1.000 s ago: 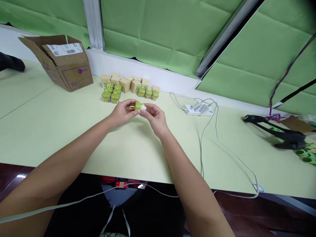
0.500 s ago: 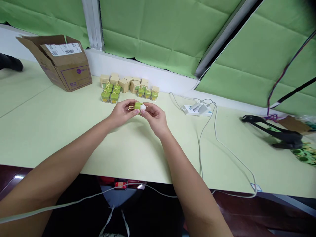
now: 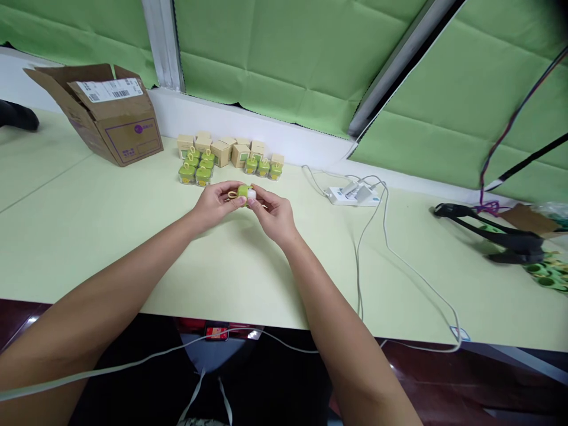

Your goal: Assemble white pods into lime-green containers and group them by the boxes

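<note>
Between my two hands, above the pale table, is a small jar with a green lid point(image 3: 243, 191), lying on its side with its cord loop pointing left and its whitish body to the right. My left hand point(image 3: 215, 204) is closed on the lid end. Thumb and fingers of my right hand point(image 3: 276, 216) grip the whitish end. Behind my left hand stand several like green-lidded jars point(image 3: 203, 175) in a cluster. A shorter row of the same jars point(image 3: 263, 168) sits farther right, in front of small cardboard boxes point(image 3: 222, 152).
An opened carton point(image 3: 128, 139) stands at the back left. A white power strip point(image 3: 352, 195) with plugs lies right of my hands, its cables point(image 3: 399, 257) running to the front edge. A black frame-like object point(image 3: 501, 234) and green pieces point(image 3: 548, 275) lie far right.
My hands and the jar have shifted very slightly left in view, as the whole scene has. Both hands keep hold of the jar.
</note>
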`<state>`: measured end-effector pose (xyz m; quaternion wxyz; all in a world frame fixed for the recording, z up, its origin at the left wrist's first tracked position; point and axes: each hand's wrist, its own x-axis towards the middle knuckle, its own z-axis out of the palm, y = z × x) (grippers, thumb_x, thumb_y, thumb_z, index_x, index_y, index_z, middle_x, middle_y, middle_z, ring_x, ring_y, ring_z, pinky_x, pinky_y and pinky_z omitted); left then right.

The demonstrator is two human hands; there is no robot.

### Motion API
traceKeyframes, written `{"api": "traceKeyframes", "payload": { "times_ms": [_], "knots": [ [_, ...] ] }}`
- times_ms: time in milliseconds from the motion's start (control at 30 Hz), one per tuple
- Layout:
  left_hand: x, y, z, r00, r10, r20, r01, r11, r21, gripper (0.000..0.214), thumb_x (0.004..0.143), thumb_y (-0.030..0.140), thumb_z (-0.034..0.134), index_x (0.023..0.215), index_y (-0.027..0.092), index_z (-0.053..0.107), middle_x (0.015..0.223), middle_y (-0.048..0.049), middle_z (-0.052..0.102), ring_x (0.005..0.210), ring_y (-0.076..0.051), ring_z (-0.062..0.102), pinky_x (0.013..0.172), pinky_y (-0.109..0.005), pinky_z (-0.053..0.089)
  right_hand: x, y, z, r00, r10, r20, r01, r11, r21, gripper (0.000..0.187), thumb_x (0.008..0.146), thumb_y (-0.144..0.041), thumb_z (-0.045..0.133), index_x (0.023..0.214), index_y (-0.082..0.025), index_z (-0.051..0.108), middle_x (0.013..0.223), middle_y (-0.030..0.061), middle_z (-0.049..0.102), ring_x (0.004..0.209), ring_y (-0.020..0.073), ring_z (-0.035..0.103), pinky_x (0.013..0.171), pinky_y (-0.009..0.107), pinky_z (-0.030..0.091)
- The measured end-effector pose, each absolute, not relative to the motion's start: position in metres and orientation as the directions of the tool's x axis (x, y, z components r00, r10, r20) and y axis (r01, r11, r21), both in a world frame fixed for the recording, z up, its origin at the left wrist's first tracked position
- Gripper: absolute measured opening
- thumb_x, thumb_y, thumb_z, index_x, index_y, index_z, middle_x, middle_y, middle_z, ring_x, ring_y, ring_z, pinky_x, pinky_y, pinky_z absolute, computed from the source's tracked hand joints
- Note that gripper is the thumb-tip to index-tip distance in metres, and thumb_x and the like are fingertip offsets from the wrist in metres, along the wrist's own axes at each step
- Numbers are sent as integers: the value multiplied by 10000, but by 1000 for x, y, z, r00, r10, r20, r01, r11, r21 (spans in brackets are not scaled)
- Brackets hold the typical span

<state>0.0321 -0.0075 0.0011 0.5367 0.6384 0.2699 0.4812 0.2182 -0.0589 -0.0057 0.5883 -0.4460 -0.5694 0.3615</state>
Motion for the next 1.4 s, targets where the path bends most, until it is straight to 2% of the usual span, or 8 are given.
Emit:
{"api": "traceKeyframes", "payload": {
  "times_ms": [433,600,733,867,1000,1100,1167,1400],
  "knots": [
    [34,-3,-2,418,873,253,-292,-134,947,678,642,562,1040,1139,165,802,1130,-104,789,1007,-237,757,1014,-487,651,211,-63,0,145,945,293,40,290,-956,790,664,-758,933,1248,-278,705,1135,96,806,1034,262,781,1055,507,642],
    [32,-4,2,434,859,271,-317,-136,939,666,663,568,1028,1158,180,809,1145,-97,787,1038,-231,755,1052,-466,634,226,-54,-3,206,945,252,-19,262,-965,736,658,-735,939,1175,-278,683,1195,77,766,969,215,757,1000,478,665],
    [30,-4,5,436,854,285,-328,-144,934,658,670,572,1024,1156,186,807,1136,-93,780,1043,-238,753,1034,-461,638,230,-57,1,325,896,302,93,288,-953,552,778,-708,849,1101,-286,698,1099,62,753,973,223,731,938,459,657],
    [30,-1,1,416,865,280,-308,-156,939,685,664,582,1023,1170,178,799,1169,-110,778,1055,-249,757,1026,-458,631,214,-73,10,349,826,442,182,403,-897,411,901,-674,747,1031,-284,754,1021,70,795,1042,264,750,1050,475,617],
    [31,-2,0,404,867,292,-253,-201,946,704,669,600,1012,1184,173,792,1153,-114,788,1009,-239,758,1034,-456,615,208,-73,5,260,875,410,200,366,-909,412,902,-647,752,1106,-292,796,1156,70,830,1147,295,750,1145,505,566],
    [31,-3,1,392,865,313,-191,-256,948,690,681,602,996,1175,166,791,1161,-122,794,1048,-255,752,1047,-445,602,212,-64,-3,175,926,335,138,314,-939,441,891,-660,738,1140,-298,780,1217,41,823,1168,274,739,1132,490,572],
    [30,-2,3,370,869,329,-159,-290,944,682,691,598,982,1181,165,788,1161,-122,795,1053,-257,748,1034,-429,601,215,-60,-6,197,933,301,104,286,-953,462,896,-672,719,1161,-296,759,1221,46,820,1173,265,737,1094,476,588],
    [27,0,4,336,840,426,-17,-446,895,637,755,532,922,1256,167,773,1107,-105,778,965,-221,726,902,-368,604,210,-60,-8,213,914,345,110,328,-938,442,905,-631,710,1161,-273,749,1227,82,808,1155,264,744,1058,467,590]
  ]
}}
